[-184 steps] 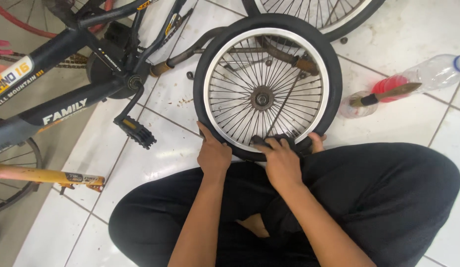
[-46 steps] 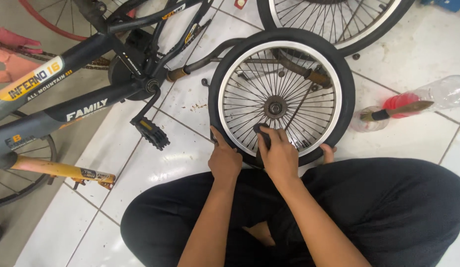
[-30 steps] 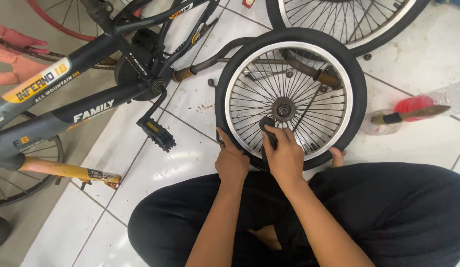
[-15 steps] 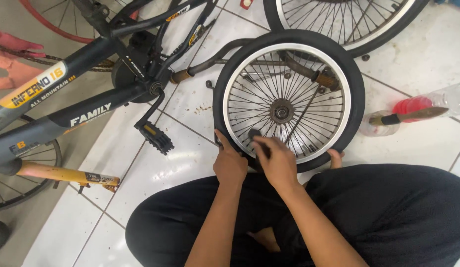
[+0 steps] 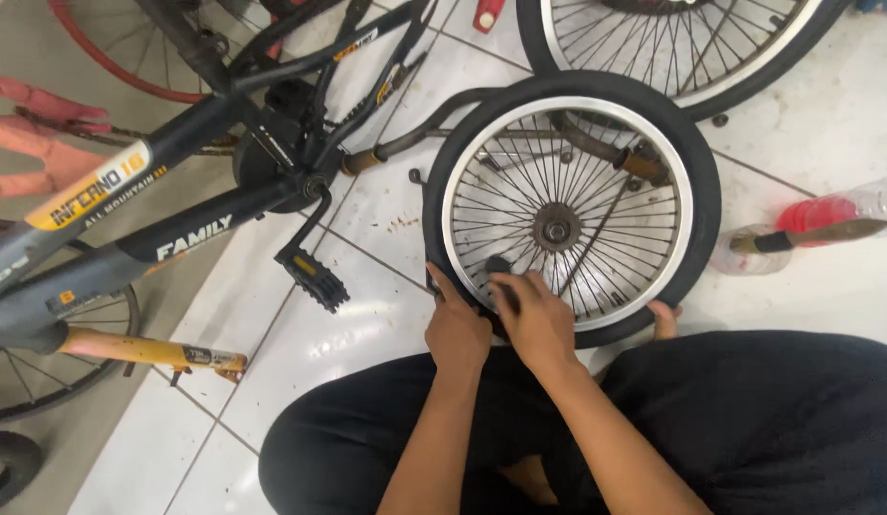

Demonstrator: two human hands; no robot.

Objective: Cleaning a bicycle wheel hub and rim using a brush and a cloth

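While I watch from the head camera, the dark bicycle frame (image 5: 176,210) fills the field from 9 to 11 o'clock, lying on the white tiled floor (image 5: 348,334) with its pedal (image 5: 315,278) pointing toward centre. A second, larger wheel (image 5: 672,48) sits at 1 o'clock, partly cut off by the top edge. The small wheel (image 5: 572,205), black tyre on a silver rim, lies flat just above centre, its near edge against the person's black-trousered legs. A clear plastic bottle (image 5: 844,210) with red contents lies at 3 o'clock, a brush (image 5: 810,236) resting beside it. The left hand (image 5: 455,329) grips the tyre at the wheel's 7 o'clock, fingers curled over its edge. The right hand (image 5: 534,310), touching the left, pinches a small dark piece (image 5: 499,267) against the rim; I cannot tell what it is.
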